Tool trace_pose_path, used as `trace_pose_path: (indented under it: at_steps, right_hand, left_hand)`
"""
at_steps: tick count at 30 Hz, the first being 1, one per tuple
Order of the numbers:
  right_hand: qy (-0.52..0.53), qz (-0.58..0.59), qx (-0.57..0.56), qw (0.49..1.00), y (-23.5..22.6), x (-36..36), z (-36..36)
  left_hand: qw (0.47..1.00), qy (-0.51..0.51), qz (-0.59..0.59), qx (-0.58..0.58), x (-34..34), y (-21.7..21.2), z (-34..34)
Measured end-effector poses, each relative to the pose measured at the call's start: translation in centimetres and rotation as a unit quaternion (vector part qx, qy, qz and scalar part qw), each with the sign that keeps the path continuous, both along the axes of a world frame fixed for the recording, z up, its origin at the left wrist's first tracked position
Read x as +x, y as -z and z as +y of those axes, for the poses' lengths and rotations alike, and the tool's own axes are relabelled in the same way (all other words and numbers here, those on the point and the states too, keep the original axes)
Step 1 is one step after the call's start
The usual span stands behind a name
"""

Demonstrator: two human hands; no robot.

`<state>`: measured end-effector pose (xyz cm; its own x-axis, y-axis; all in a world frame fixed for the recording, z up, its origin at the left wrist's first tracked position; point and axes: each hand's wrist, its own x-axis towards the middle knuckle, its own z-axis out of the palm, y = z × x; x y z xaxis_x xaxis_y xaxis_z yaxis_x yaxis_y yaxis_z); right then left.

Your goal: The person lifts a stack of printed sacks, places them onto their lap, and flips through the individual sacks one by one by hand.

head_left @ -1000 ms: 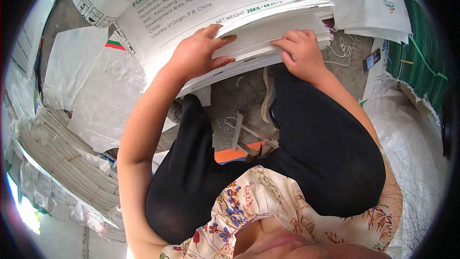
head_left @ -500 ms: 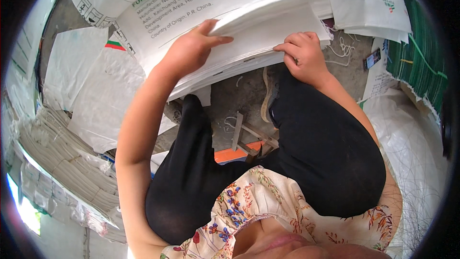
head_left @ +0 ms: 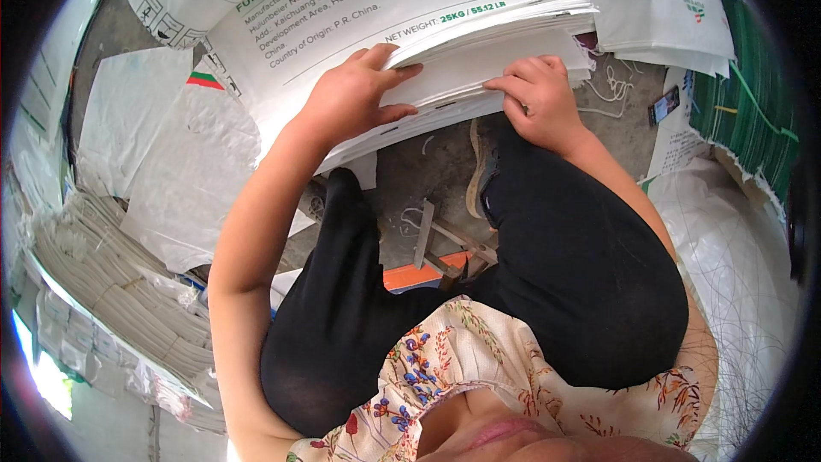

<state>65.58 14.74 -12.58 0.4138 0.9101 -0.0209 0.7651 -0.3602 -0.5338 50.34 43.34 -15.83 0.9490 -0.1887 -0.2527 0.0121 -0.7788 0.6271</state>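
Observation:
A stack of flat white printed sacks [head_left: 342,30] lies in front of me, its layered near edges fanned apart. My left hand [head_left: 355,94] rests at the near edge, fingers stretched and spread, some of them beside the edges of the upper sacks. Farther right, my right hand [head_left: 540,105] has its fingers curled and closed at the near edge of the lower white sacks [head_left: 513,56], gripping that edge. The fingertips under the edge are partly hidden.
Bundled sacks [head_left: 128,265] are piled at the left, beside loose white sheets [head_left: 197,180] on the floor. A green stack [head_left: 744,107] stands at the right, near a phone [head_left: 664,105] and white string [head_left: 611,85]. A wooden piece [head_left: 425,235] lies between my legs.
The raised edges of the upper sacks have dropped, uncovering more print. My left hand has shifted slightly right and its thumb now shows. My right hand has barely moved.

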Motion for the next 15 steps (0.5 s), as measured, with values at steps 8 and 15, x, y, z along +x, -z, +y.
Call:
trace_pose_path:
  at_steps: [8,15]
  right_hand:
    - [0.017,-0.025,-0.024,0.999,0.4,0.0,1.0]
    - [0.010,-0.030,-0.015,0.999,0.7,0.2,0.5]
  left_hand:
    - [1.000,-0.005,0.008,0.009,-0.1,-0.3,-0.3]
    - [1.000,-0.004,0.014,0.019,-0.1,0.3,-0.2]
